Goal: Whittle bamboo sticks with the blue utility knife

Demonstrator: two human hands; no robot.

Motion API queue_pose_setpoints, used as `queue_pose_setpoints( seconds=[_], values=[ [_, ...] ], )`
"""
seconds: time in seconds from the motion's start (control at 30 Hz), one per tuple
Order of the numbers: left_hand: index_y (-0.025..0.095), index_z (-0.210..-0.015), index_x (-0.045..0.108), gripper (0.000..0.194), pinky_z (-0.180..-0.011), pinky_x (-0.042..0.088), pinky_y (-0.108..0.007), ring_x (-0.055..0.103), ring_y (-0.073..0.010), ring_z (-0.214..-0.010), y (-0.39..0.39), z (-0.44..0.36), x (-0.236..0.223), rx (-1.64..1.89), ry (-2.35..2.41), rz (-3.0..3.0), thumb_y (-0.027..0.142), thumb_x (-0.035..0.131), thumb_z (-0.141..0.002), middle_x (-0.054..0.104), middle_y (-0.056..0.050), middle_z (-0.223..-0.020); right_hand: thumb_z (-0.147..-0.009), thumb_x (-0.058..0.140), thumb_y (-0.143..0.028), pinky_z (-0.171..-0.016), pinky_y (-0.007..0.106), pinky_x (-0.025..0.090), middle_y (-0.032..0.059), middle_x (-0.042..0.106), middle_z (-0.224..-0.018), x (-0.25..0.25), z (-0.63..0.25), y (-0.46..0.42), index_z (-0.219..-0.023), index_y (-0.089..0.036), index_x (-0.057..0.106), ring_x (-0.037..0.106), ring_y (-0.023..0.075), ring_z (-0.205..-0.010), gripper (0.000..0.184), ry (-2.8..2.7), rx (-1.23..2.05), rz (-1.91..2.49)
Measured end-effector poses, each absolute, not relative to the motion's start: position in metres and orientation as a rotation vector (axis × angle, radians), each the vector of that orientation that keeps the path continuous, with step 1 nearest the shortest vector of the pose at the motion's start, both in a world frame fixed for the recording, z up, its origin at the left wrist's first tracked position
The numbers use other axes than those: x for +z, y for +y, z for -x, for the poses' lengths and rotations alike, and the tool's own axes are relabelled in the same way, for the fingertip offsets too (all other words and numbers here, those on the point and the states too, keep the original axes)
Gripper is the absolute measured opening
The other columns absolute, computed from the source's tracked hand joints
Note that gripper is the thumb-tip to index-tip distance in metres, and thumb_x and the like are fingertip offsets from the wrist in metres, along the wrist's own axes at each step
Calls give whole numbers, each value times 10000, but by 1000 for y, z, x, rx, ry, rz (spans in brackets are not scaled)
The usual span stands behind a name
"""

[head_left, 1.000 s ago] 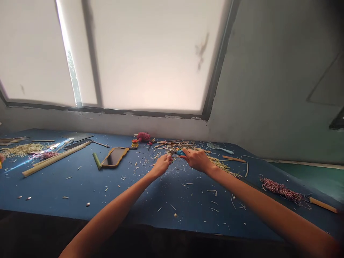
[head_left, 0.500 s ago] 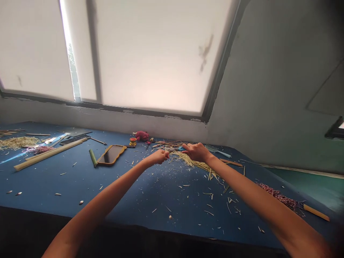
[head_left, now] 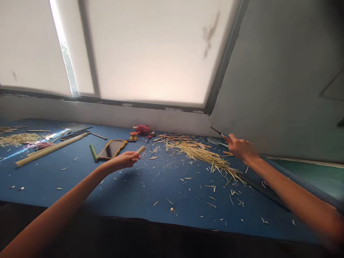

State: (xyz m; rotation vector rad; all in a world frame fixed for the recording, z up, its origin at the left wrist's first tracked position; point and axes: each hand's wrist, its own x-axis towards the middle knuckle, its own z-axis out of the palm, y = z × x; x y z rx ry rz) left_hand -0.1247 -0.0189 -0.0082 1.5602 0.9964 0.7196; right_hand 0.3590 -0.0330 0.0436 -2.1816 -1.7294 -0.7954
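My left hand [head_left: 125,160] is closed on a short pale bamboo piece [head_left: 141,149], whose free end points up and to the right above the table. Well apart from it, over the table's right side, my right hand [head_left: 240,147] grips a knife [head_left: 216,130] with a blue handle. The dark, narrow blade points up and to the left, touching nothing. Between the hands lies a heap of thin yellowish strips [head_left: 199,152]. Below the left hand's wrist is bare blue tabletop [head_left: 120,193].
A framed mirror [head_left: 113,148] and a short green bamboo piece [head_left: 93,153] lie at left centre, with long bamboo poles [head_left: 53,148] farther left. A pink plush toy [head_left: 142,129] and a small red-and-gold container [head_left: 133,135] stand at the back. A hairbrush [head_left: 214,141] lies near the right hand.
My hands have parted. The left has moved left with the bamboo piece, and the right has swung right and slightly up with the knife, uncovering the strips.
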Motion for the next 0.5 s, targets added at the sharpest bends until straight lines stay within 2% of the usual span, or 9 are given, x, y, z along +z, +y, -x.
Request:
queue_pose_setpoints(
  seconds=[0.13, 0.27, 0.37, 0.43, 0.5],
  values=[
    [152, -908, 672, 398, -471, 234, -215, 286, -72, -495, -14, 102, -8, 745, 894, -1517, 520, 576, -788, 416, 26, -613, -964, 134, -529, -519, 279, 198, 103, 686, -736, 26, -324, -40, -1055, -190, 551, 627, 218, -612, 546, -1943, -844, 1986],
    [150, -936, 686, 407, -531, 329, -202, 390, -76, -544, -9, 71, 0, 788, 884, -1544, 517, 573, -799, 517, 1, -664, -960, 179, -534, -497, 257, 179, 80, 696, -836, 19, -271, -48, -1039, -181, 538, 625, 190, -621, 510, -2112, -891, 1734],
    [178, -990, 677, 339, -687, 419, -220, 538, -108, -744, 0, 51, 3, 860, 772, -1382, 457, 583, -821, 640, -73, -917, -961, 205, -533, -502, 250, 193, 67, 690, -872, 21, -241, -53, -1005, -179, 536, 627, 179, -671, 487, -2143, -854, 1551],
    [193, -1023, 675, 298, -744, 425, -227, 561, -120, -860, 9, 36, 3, 884, 706, -1260, 404, 606, -824, 637, -90, -1065, -966, 218, -520, -511, 248, 199, 62, 685, -865, 23, -228, -53, -988, -179, 537, 623, 171, -688, 468, -2138, -833, 1475],
    [187, -1036, 679, 284, -710, 413, -189, 557, -98, -849, 16, 22, 2, 964, 681, -1191, 355, 639, -811, 639, -77, -1040, -970, 229, -508, -515, 249, 199, 56, 681, -835, 22, -220, -51, -982, -179, 542, 617, 165, -677, 454, -2108, -823, 1442]
  ],
)
